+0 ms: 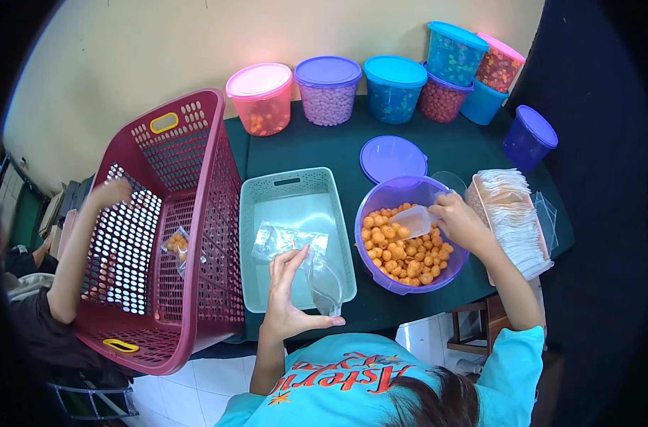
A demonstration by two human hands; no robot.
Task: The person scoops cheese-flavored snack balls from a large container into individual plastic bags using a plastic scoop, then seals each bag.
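Note:
My left hand holds a clear plastic bag between thumb and fingers, its mouth spread, above the near side of a pale green tray. In that tray lie more clear plastic bags. My right hand grips a translucent scoop, which is down among round orange snack balls in a purple tub. I cannot make out what the bag contains, if anything.
A large maroon basket at left holds a small bag of orange snacks; another person's arm reaches over it. Lidded tubs line the back. A purple lid lies behind my tub. White packets fill a box at right.

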